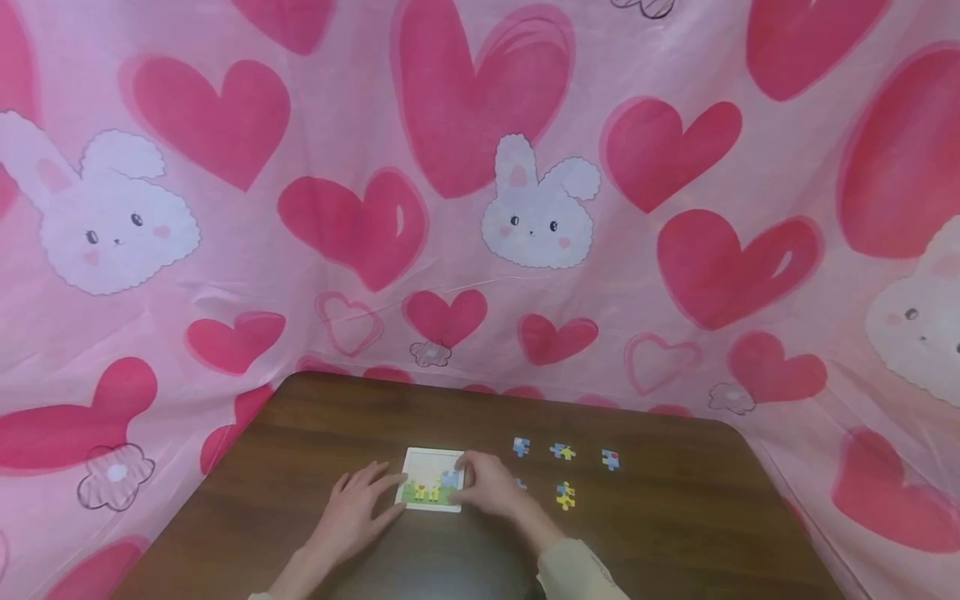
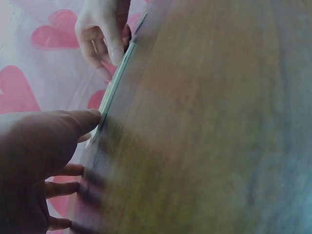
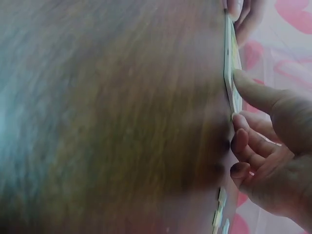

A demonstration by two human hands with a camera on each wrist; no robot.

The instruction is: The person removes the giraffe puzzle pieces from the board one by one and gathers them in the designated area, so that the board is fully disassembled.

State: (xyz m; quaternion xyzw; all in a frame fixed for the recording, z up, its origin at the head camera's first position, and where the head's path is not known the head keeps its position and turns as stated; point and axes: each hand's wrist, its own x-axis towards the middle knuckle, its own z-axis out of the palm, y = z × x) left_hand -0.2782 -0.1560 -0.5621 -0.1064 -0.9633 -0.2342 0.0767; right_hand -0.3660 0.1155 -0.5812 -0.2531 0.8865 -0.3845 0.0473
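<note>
A small jigsaw puzzle tray (image 1: 432,507) with a white rim lies on the wooden table. Its lower part shows a green and yellow picture, with a light blue puzzle piece (image 1: 450,478) at the right; the upper part is bare and pale. My left hand (image 1: 352,508) rests at the tray's left side, thumb against the rim and the other fingers spread on the table. On the opposite side, my right hand (image 1: 491,485) holds the right edge between thumb and index finger. In the right wrist view, that thumb (image 3: 256,92) lies on the edge while the remaining fingers curl beneath.
Several loose puzzle pieces (image 1: 566,496) lie on the table (image 1: 675,517) to the right of the tray, one partly hidden behind my right hand. A pink cloth (image 1: 465,275) with hearts and rabbits hangs round the table's back and sides.
</note>
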